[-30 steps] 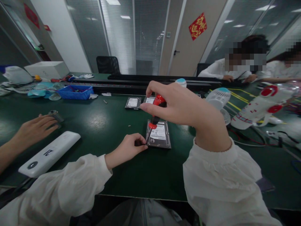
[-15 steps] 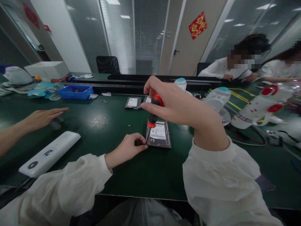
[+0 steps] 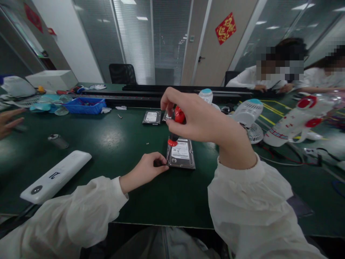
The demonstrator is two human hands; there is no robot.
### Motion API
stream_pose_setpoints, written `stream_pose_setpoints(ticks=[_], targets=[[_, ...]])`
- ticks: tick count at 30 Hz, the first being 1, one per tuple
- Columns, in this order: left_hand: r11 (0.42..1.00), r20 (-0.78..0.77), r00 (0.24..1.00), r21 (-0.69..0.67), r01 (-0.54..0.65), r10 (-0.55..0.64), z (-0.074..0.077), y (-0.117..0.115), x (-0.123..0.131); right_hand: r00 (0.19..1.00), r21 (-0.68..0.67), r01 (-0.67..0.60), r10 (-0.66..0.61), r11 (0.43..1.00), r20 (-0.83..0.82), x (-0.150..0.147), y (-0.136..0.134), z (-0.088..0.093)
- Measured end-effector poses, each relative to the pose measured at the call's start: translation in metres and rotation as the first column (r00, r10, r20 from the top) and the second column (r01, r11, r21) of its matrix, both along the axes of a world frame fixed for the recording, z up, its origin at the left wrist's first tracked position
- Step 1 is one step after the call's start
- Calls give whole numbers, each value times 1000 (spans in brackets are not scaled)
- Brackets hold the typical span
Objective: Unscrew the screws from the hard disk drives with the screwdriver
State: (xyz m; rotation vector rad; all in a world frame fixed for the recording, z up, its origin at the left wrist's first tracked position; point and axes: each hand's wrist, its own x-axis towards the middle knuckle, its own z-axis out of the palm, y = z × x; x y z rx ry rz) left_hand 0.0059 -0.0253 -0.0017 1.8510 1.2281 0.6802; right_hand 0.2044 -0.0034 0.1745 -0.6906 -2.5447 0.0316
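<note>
A hard drive (image 3: 182, 154) with a white label lies flat on the green table (image 3: 113, 136) in front of me. My left hand (image 3: 147, 168) is closed on its near left corner, pinching the edge. My right hand (image 3: 195, 117) hovers above the drive, fingers wrapped round a red and black screwdriver (image 3: 175, 126). The tool stands nearly upright, its red collar over the drive's far left corner; the tip is hidden.
Two more hard drives (image 3: 152, 117) lie farther back. A white device marked 21 (image 3: 55, 176) and a small metal cylinder (image 3: 58, 141) sit at left, near another person's hand (image 3: 9, 120). A blue bin (image 3: 86, 105), white fans (image 3: 249, 115) and a white-red toy (image 3: 299, 118) surround.
The other person's hand at left has let go of the metal cylinder and drawn back toward the left edge. My right hand has shifted slightly on the screwdriver; my left hand has stayed put.
</note>
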Motion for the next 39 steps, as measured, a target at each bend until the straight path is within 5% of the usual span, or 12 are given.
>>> stream_pose_setpoints(ticks=[4,10,39], targets=[[1000,1,1000,8,-5,5,-1,0,0,997,-16,-81,81,997,9,0,-2,1],[1000,1,1000,28,5,-5,-2,0,-1,1000,10,-6,6,1000,-2,-1,0,-1],[1000,-22,1000,10,12,-12,1,0,-1,997,-69,-73,72,995,-12,3,2,1]])
